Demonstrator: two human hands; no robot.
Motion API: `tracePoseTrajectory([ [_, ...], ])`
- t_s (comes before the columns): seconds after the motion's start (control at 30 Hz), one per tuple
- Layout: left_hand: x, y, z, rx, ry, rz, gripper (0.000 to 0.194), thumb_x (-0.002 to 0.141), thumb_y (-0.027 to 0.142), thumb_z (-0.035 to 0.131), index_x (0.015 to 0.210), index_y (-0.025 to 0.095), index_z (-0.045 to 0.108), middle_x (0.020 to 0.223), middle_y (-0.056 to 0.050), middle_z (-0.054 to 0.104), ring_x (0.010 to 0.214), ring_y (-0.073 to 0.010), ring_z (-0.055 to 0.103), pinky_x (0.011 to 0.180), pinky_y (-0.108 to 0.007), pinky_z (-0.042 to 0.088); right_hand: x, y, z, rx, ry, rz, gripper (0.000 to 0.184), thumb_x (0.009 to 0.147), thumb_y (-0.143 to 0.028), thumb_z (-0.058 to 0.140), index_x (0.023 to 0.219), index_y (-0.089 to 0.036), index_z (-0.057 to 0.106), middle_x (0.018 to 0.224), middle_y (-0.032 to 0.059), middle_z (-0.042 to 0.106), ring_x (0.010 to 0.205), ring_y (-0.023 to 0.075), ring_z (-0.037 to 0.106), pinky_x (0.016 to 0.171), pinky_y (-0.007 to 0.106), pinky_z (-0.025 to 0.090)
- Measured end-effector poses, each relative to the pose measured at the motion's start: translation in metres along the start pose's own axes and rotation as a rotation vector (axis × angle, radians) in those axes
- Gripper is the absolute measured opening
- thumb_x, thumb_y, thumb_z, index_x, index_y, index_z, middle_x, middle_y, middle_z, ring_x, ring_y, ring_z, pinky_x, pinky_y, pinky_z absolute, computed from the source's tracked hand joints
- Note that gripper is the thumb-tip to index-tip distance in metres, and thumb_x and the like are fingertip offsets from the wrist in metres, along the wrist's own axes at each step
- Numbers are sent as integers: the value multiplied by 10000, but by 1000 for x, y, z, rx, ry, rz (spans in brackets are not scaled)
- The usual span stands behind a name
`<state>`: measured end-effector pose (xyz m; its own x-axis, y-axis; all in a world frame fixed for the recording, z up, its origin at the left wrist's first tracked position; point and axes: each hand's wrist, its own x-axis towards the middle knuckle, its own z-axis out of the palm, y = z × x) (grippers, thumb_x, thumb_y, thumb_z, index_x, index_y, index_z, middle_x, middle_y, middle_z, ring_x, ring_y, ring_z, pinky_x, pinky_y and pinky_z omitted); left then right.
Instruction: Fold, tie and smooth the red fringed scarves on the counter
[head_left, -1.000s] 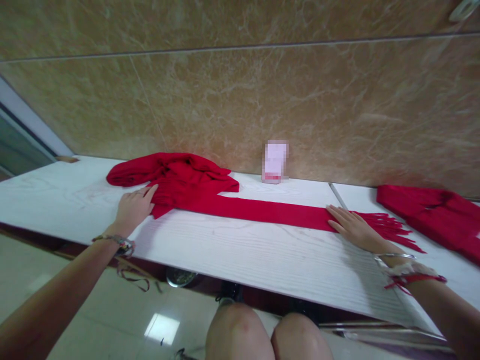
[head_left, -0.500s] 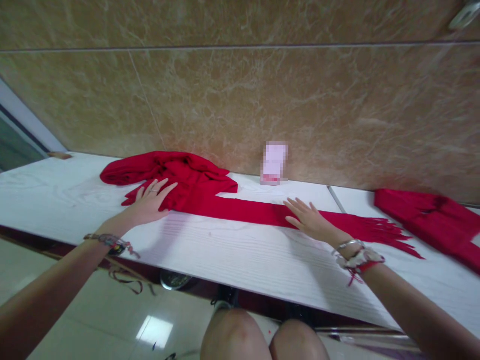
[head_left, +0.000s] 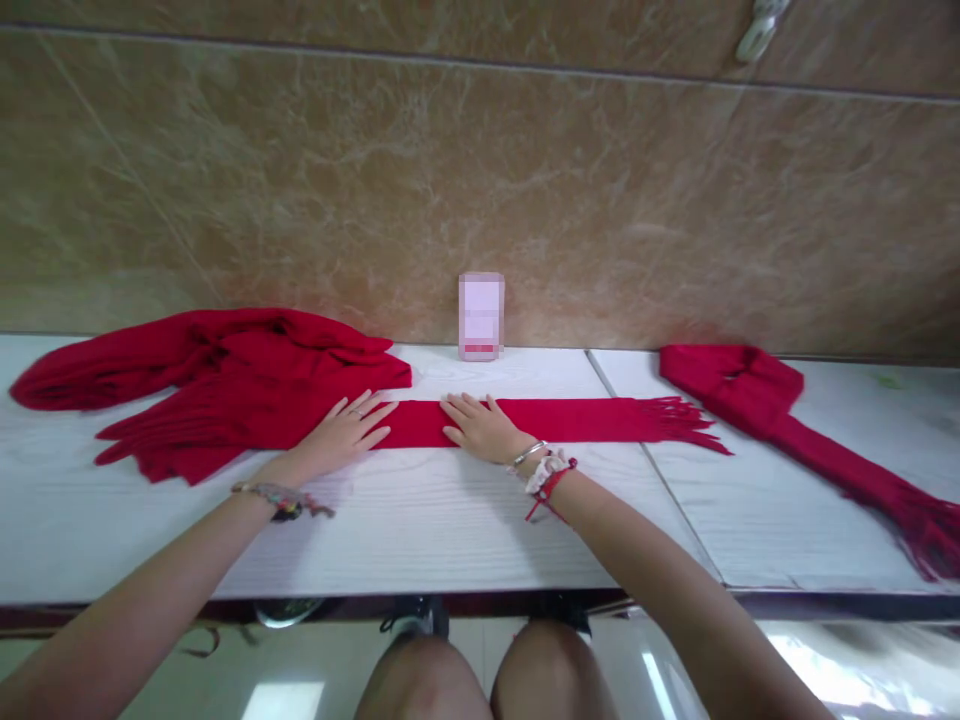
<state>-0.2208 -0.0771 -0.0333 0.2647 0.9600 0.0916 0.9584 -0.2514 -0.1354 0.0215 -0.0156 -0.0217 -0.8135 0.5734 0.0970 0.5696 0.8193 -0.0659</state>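
Observation:
A red fringed scarf lies in a flat narrow strip along the white table, its fringe pointing right. My left hand rests on it with fingers spread, where the strip meets a bunched heap of red cloth. Fringe also fans out at the left below that heap; whether heap and strip are one piece I cannot tell. Palm down on the middle of the strip, my right hand has its fingers stretched out. Neither hand grips anything.
Another red scarf, loosely folded with a fringed tail, lies on the right. A blurred pale card or box stands against the marbled wall. The white table has a seam right of centre; my knees are below its front edge.
The view has swung rightward and levelled. My hands are closer together, the right one having slid left along the strip and the left one now lying at the strip's left part.

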Motion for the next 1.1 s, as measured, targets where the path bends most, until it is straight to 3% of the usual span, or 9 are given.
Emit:
tracePoseTrajectory([
  [0.17,-1,-10,12,7,32,39,463,856,273,279,1280,195,448,1382,-99,372,1305,-258,245,1012,-451,231,-87,88,-7,-252,-40,85,359,906,-219,326,1231,-173,473,1398,138,332,1269,327,304,906,600,346],
  [0.33,0,-13,12,-55,50,50,475,846,300,262,1262,203,470,1348,-103,420,1298,-268,261,1000,-476,249,-181,184,-13,-450,-19,242,357,838,-81,335,1082,-156,584,1316,171,443,1208,301,411,864,525,433],
  [0.4,0,-12,12,-85,66,44,469,843,307,268,1249,212,482,1336,-102,436,1293,-278,270,990,-497,259,-204,204,-16,-488,-40,268,374,804,-44,327,1032,-140,608,1261,186,499,1169,291,459,834,483,470],
  [0.5,0,-6,9,-81,90,36,458,850,299,266,1235,206,498,1321,-114,453,1283,-282,289,989,-499,261,-210,208,-18,-500,-31,346,383,819,-77,300,1052,-125,601,1246,204,505,1159,327,461,779,508,489],
  [0.6,-2,6,-3,-22,77,36,456,861,281,256,1232,179,502,1334,-122,435,1284,-272,289,1005,-477,240,-179,185,-17,-423,123,391,387,869,-218,307,1161,-111,537,1279,204,473,1179,339,435,815,530,467],
  [0.67,-5,10,-17,29,78,36,446,863,311,285,1235,186,496,1367,-110,393,1293,-259,269,1024,-464,206,-144,159,-17,-299,193,329,399,868,-276,340,1177,-107,528,1262,188,497,1171,300,455,885,475,449],
  [0.77,-16,1,-44,95,139,4,449,863,357,325,1250,188,476,1402,-94,339,1314,-243,216,1051,-440,151,-83,109,-22,-78,152,158,353,851,-266,384,1087,-109,595,1150,162,590,1086,241,538,948,382,421],
  [0.93,-64,-63,-79,75,298,-289,510,862,375,287,1293,130,405,1413,-129,299,1318,-254,199,1053,-431,168,9,11,-34,161,116,-46,371,829,-227,446,1161,-92,541,1183,143,574,1078,212,542,945,325,418],
  [1.1,-118,-123,-77,-350,153,-816,600,854,358,310,1299,-44,296,1384,-262,279,1296,-296,238,1014,-427,257,85,-76,-36,224,141,-259,485,825,-242,492,1276,-83,414,1290,163,471,1175,233,450,958,352,395],
])
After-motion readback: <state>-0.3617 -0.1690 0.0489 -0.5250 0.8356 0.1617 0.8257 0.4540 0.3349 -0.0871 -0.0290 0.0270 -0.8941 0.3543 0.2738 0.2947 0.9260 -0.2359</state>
